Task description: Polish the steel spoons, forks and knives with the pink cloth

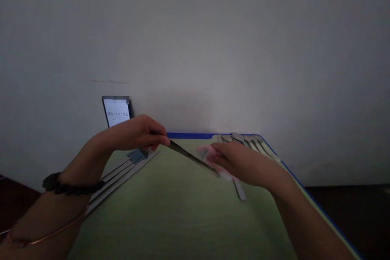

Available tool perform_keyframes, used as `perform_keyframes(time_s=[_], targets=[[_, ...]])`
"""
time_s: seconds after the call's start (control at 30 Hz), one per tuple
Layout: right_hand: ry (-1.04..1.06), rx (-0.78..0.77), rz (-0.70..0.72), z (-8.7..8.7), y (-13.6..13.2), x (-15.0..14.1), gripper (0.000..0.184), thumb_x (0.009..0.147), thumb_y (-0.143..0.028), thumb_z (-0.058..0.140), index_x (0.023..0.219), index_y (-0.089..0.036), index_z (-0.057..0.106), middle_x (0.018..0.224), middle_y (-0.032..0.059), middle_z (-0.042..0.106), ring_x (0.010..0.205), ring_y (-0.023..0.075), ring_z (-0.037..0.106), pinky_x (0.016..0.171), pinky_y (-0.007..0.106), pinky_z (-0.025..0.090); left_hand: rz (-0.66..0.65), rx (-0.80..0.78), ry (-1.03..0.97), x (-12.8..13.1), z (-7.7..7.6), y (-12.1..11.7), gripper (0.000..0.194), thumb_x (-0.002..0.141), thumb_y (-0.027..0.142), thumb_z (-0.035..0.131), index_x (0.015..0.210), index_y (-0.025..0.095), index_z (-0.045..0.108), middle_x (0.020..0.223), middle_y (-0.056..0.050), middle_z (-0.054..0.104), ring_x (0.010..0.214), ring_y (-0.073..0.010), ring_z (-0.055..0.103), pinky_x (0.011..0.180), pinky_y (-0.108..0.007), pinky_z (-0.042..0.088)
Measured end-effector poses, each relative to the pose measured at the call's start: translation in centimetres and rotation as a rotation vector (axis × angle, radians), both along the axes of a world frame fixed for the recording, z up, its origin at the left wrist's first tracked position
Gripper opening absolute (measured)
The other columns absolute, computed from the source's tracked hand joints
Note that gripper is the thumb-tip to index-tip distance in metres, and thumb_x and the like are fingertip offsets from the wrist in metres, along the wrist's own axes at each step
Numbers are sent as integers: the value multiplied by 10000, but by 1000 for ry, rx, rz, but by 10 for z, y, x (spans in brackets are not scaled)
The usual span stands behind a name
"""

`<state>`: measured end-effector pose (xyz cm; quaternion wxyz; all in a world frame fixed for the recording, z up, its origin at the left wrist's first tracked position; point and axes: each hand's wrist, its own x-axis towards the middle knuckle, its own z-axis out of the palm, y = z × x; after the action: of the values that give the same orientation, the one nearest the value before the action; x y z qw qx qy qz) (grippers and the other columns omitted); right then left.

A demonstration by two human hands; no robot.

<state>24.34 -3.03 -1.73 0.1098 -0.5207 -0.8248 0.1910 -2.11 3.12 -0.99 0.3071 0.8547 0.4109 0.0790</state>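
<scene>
My left hand (146, 134) is closed, pinching one end of a long, flat metal piece of cutlery (189, 155). The cutlery slants down to the right above the table; its kind is hard to tell. My right hand (240, 160) is closed on a pink and white cloth (210, 154), which is close by the cutlery's lower end. Motion blurs that end, so whether they touch is unclear. A metal handle (240, 191) sticks out below the right hand, lying on the table. More long metal cutlery (122, 176) lies beneath my left forearm.
Several spoons and other cutlery (248, 141) lie at the table's back right corner. The green tabletop (170, 219) has a blue edge and meets a pale wall (195, 48). Propped at the back left, a phone (117, 109) displays a timer.
</scene>
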Motion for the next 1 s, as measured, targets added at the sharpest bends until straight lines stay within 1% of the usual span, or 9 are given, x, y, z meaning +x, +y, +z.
perform_keyframes(time_s=[0.1,0.3,0.5,0.57,0.7,0.77,0.83,0.93,1.0], targets=[[91,113,-45,5,-1,5,244,858,-349,494,699,-207,615,621,31,593,545,142,469,523,255,288,-19,-24,8,-8,8,-3,325,807,419,551,650,145,631,522,23,550,472,-82,477,451,-157,340],[119,-154,185,6,-4,-1,342,915,-382,373,732,-204,602,629,-1,568,557,119,487,528,235,324,23,132,-67,-11,15,-4,353,820,430,535,627,146,616,496,26,520,461,-77,434,442,-165,313],[149,-121,151,-6,-1,-19,272,890,-341,439,698,-175,537,625,-9,544,570,109,457,532,236,299,48,179,-161,-8,7,-2,330,813,435,550,672,146,625,495,38,500,451,-71,395,427,-164,286],[160,-92,138,-7,-2,-24,276,903,-328,410,704,-176,525,634,-6,543,576,110,455,537,238,293,9,168,-159,3,3,-4,342,822,442,539,673,144,616,496,42,491,452,-70,394,432,-167,284],[166,-87,142,-7,-4,-30,292,918,-326,373,700,-184,507,605,-12,527,531,106,427,512,242,268,-168,101,-122,28,-2,-12,354,856,444,491,690,148,588,517,47,479,472,-75,413,464,-175,303],[180,-74,135,-6,-3,-27,292,915,-334,380,693,-187,499,598,-16,520,522,107,419,510,243,268,-136,121,-132,34,-2,-14,311,868,443,472,784,161,573,544,54,479,485,-82,412,472,-178,304],[234,-39,125,-4,0,-21,307,914,-352,385,672,-191,484,590,-25,501,523,107,415,514,240,278,-32,197,-160,33,-2,-15,281,884,431,439,848,171,541,557,59,468,489,-88,399,475,-185,297],[399,14,70,1,4,-11,357,921,-399,363,645,-195,463,576,-34,468,521,106,410,511,233,303,59,307,-205,29,-2,-13,272,899,399,402,794,172,508,549,63,433,486,-88,372,478,-192,284],[563,47,-22,1,6,-10,375,911,-451,368,653,-197,466,564,-39,455,510,104,406,500,228,321,49,283,-222,31,-5,-13,284,900,391,399,754,170,502,550,59,437,490,-87,378,482,-194,290]])
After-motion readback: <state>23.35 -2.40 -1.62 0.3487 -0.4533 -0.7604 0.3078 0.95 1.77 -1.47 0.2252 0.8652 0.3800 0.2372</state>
